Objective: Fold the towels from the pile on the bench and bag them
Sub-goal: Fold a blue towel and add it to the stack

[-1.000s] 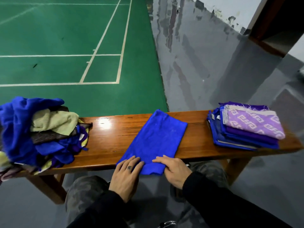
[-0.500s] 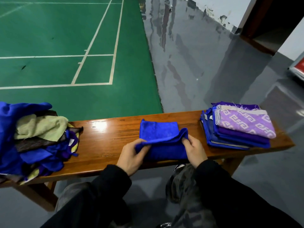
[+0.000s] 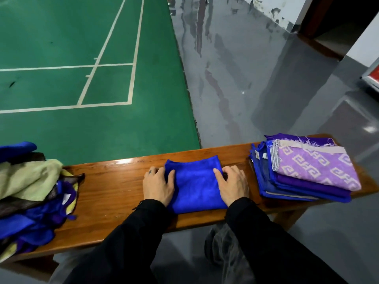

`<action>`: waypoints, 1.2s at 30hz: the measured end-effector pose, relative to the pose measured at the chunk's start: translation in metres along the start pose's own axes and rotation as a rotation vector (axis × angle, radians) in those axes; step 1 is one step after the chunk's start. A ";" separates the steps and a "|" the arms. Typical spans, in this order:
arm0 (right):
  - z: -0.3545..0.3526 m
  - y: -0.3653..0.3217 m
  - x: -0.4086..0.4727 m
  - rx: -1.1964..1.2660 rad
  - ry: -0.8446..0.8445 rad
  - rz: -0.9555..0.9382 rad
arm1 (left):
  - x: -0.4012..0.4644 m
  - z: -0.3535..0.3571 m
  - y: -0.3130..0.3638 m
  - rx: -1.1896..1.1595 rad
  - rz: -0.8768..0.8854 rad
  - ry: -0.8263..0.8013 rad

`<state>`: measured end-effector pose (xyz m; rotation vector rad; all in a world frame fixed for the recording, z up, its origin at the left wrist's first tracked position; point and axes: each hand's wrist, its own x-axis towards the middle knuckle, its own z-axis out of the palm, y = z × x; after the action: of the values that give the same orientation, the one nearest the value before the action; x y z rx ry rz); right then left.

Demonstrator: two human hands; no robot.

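A blue towel [image 3: 195,186] lies folded into a rectangle in the middle of the wooden bench [image 3: 114,187]. My left hand [image 3: 158,185] holds its left edge, thumb on top and fingers curled alongside. At the right edge my right hand [image 3: 232,184] grips the same way, its thumb on the cloth. An unsorted pile of towels [image 3: 30,193], blue, pale green, dark and purple, sits at the bench's left end. At the right end is a stack of folded towels [image 3: 303,173], topped by a lilac patterned one. No bag is in view.
Beyond the bench lie a green court floor [image 3: 82,58] with white lines and a glossy grey floor [image 3: 246,68]. My knees in camouflage trousers [image 3: 227,251] are below the bench's near edge. Bare wood shows between the towel and each heap.
The long flat towel was lifted by its near end and folded away from me onto itself. Both hands moved from the near edge to the sides of the now halved towel.
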<state>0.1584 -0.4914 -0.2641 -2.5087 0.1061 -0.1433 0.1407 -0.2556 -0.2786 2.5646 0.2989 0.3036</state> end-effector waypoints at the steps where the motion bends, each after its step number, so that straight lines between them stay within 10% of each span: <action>1: 0.002 0.000 0.002 -0.019 0.009 -0.001 | 0.001 0.001 0.000 0.006 0.010 0.027; 11: 0.002 -0.020 0.000 0.077 -0.135 0.083 | -0.024 -0.004 0.008 0.157 -0.190 -0.100; 17: -0.033 -0.046 -0.015 0.620 -0.166 0.116 | -0.041 -0.040 0.029 -0.664 -0.214 -0.047; 24: -0.136 -0.048 -0.012 0.900 0.078 0.076 | -0.034 -0.087 0.131 -1.079 -0.016 -0.128; 31: -0.250 0.022 0.029 0.720 0.381 0.130 | -0.002 -0.044 0.261 -1.014 0.128 -0.260; 36: -0.267 0.075 0.044 0.148 0.313 0.298 | -0.003 0.013 0.293 -0.557 0.229 -0.417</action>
<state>0.1648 -0.7116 -0.0905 -2.2754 0.5723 -0.4040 0.1857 -0.5061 -0.1332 2.0392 -0.2115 -0.0690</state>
